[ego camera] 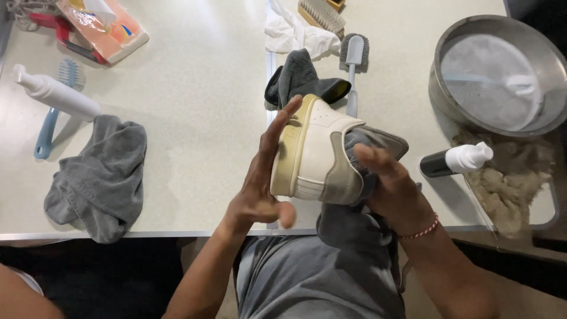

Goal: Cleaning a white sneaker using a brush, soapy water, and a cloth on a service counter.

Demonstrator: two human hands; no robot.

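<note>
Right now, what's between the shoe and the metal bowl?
In the head view, a small bottle with a white cap lies between the shoe and the metal bowl.

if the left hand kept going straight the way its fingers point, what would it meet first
Probably the dark grey cloth bunched beyond the white sneaker: the left hand lies flat along the sole, fingers pointing up and away. Depth is unclear, so it might pass above the cloth.

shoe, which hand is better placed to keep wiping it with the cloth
Right, probably. The right hand already has the grey cloth bunched against the shoe heel; the left hand lies flat along the sole, steadying it.
</note>
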